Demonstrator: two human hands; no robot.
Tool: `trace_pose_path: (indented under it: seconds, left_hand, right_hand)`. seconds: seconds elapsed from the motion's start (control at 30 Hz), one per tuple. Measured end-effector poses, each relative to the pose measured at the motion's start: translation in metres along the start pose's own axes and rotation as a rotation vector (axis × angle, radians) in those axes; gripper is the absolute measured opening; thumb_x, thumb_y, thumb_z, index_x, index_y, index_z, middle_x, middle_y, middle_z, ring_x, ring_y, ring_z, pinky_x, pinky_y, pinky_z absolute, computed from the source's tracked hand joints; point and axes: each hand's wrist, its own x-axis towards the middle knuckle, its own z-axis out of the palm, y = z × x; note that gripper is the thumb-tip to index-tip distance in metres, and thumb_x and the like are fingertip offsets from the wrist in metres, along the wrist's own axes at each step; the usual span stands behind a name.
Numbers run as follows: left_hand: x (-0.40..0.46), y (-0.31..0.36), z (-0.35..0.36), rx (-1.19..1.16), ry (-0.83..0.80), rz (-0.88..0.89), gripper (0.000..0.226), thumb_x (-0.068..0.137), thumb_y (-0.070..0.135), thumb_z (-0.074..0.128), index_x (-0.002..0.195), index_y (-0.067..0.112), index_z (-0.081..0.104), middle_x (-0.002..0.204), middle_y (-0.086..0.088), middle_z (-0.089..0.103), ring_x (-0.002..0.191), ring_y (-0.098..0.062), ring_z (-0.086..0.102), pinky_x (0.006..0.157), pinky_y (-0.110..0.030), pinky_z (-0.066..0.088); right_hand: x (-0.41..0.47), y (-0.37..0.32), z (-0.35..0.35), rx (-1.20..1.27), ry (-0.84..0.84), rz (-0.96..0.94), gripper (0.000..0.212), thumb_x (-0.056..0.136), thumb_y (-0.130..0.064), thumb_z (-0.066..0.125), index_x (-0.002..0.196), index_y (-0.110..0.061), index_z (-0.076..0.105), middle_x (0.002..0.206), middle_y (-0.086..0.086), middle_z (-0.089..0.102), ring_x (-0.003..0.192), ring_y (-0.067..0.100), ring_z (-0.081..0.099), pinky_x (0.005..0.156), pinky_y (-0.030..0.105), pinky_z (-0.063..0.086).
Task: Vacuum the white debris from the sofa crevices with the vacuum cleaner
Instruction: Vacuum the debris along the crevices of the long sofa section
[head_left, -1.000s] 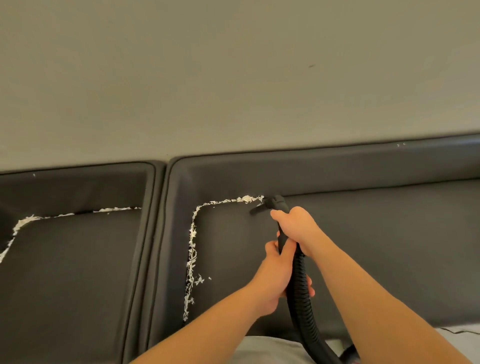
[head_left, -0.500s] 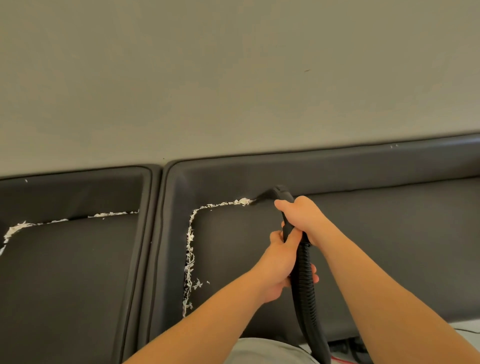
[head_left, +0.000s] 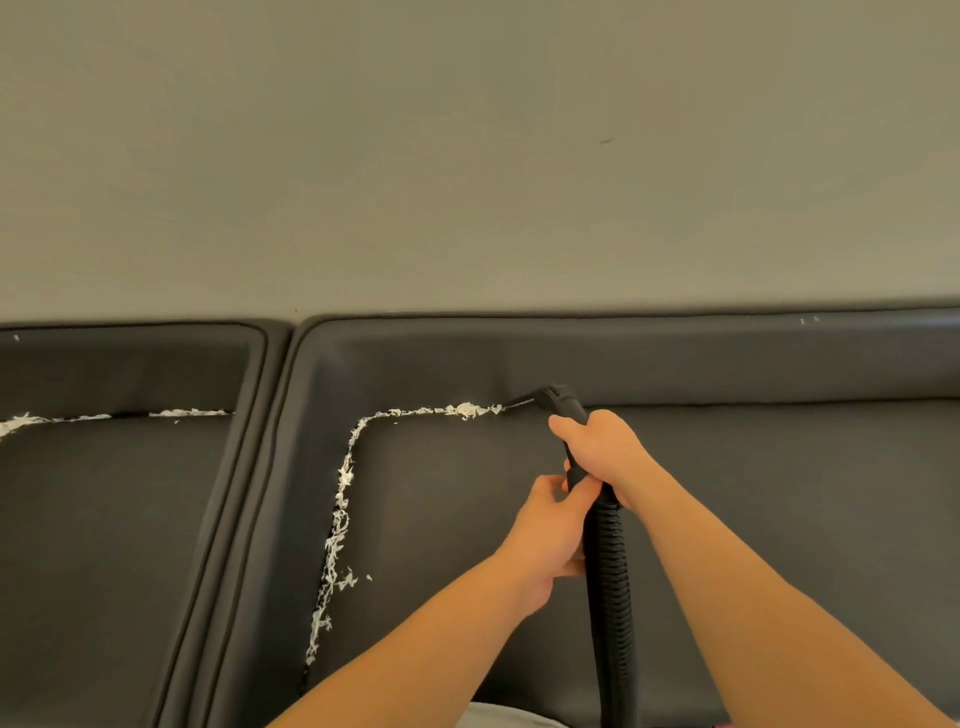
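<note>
A dark grey sofa (head_left: 753, 478) fills the lower half of the view. White debris (head_left: 340, 514) lines the back and left crevices of the middle seat cushion, and more white debris (head_left: 187, 413) lies in the left cushion's back crevice. The black vacuum nozzle (head_left: 540, 397) points left into the back crevice, its tip at the right end of the debris line. My right hand (head_left: 605, 452) grips the vacuum's handle just behind the nozzle. My left hand (head_left: 550, 535) holds the ribbed black hose (head_left: 610, 587) a little lower down.
A plain beige wall (head_left: 467, 156) rises behind the sofa back. A piped seam (head_left: 260, 447) separates the left cushion from the middle one. The hose runs down out of the frame's bottom edge between my forearms.
The nozzle has slid a little left along the back crevice, and the right end of the debris line there has shortened. Both hands keep their hold.
</note>
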Motion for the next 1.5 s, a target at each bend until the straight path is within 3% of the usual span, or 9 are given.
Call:
trace_pose_path:
  seconds: [0.2,0.37,0.5,0.6,0.7,0.8,1.0,1.27,1.5]
  left_hand:
    - [0.026,0.012,-0.005,-0.012,0.049,-0.033,0.027,0.100,0.052,0.056,0.115,0.031,0.049,0.113,0.003,0.072,0.098,-0.014,0.073,0.074,-0.032,0.062]
    - [0.042,0.022,-0.015,-0.020,0.077,-0.042,0.034,0.101,0.053,0.054,0.123,0.026,0.050,0.116,0.001,0.072,0.102,-0.016,0.072,0.081,-0.037,0.062]
    - [0.045,0.031,-0.017,-0.021,0.047,-0.038,0.025,0.102,0.048,0.055,0.118,0.030,0.049,0.115,0.001,0.072,0.101,-0.016,0.073,0.076,-0.034,0.062]
    - [0.042,0.029,-0.013,-0.036,0.010,-0.014,0.035,0.101,0.044,0.058,0.132,0.034,0.044,0.117,0.001,0.073,0.102,-0.016,0.074,0.079,-0.036,0.063]
    - [0.038,0.023,-0.013,-0.030,-0.035,0.029,0.039,0.099,0.045,0.061,0.134,0.044,0.042,0.114,0.004,0.077,0.099,-0.015,0.076,0.081,-0.039,0.065]
    - [0.042,0.025,-0.014,-0.003,-0.047,0.063,0.041,0.101,0.043,0.059,0.135,0.053,0.038,0.112,0.008,0.077,0.098,-0.013,0.076,0.080,-0.037,0.065]
    - [0.059,0.031,-0.022,0.019,0.023,0.039,0.049,0.103,0.044,0.055,0.147,0.050,0.035,0.111,0.014,0.075,0.095,-0.008,0.076,0.069,-0.031,0.063]
    - [0.055,0.028,-0.024,0.005,0.013,0.034,0.048,0.103,0.045,0.056,0.145,0.051,0.035,0.119,0.007,0.074,0.103,-0.019,0.075,0.073,-0.037,0.064]
    - [0.041,0.014,-0.031,-0.010,-0.008,0.041,0.035,0.101,0.046,0.058,0.124,0.063,0.039,0.111,0.013,0.077,0.102,-0.014,0.076,0.074,-0.034,0.063]
  right_hand:
    - [0.030,-0.008,0.008,-0.025,-0.010,0.004,0.033,0.093,-0.035,0.056,0.078,-0.006,0.055,0.073,0.015,0.060,0.069,0.028,0.057,0.078,0.052,0.056]
    - [0.050,-0.022,0.019,-0.050,-0.047,0.015,0.032,0.093,-0.033,0.055,0.075,-0.007,0.054,0.074,0.013,0.059,0.069,0.027,0.055,0.069,0.039,0.046]
    - [0.054,-0.028,0.012,-0.050,-0.061,0.041,0.034,0.094,-0.034,0.055,0.076,-0.006,0.055,0.076,0.013,0.061,0.069,0.027,0.055,0.068,0.037,0.045]
    - [0.048,-0.025,0.005,-0.064,-0.075,0.036,0.033,0.093,-0.035,0.056,0.075,-0.007,0.051,0.073,0.013,0.057,0.067,0.026,0.052,0.067,0.037,0.042]
    - [0.042,-0.025,-0.002,-0.027,-0.096,0.014,0.032,0.088,-0.036,0.058,0.073,-0.009,0.049,0.065,0.012,0.056,0.062,0.026,0.051,0.063,0.038,0.041]
    - [0.044,-0.027,-0.003,-0.046,-0.084,0.000,0.032,0.088,-0.037,0.059,0.074,-0.010,0.049,0.065,0.010,0.055,0.061,0.024,0.049,0.062,0.037,0.040]
    - [0.061,-0.031,0.015,-0.022,-0.051,0.042,0.035,0.090,-0.035,0.058,0.066,-0.013,0.044,0.062,0.004,0.047,0.061,0.023,0.045,0.060,0.033,0.037]
    - [0.057,-0.032,0.018,-0.043,-0.057,0.054,0.037,0.093,-0.035,0.056,0.065,-0.012,0.045,0.062,0.003,0.049,0.061,0.023,0.048,0.061,0.033,0.039]
    - [0.042,-0.030,0.019,-0.095,-0.091,-0.017,0.035,0.089,-0.038,0.056,0.067,-0.012,0.047,0.062,0.005,0.053,0.059,0.023,0.049,0.060,0.033,0.040]
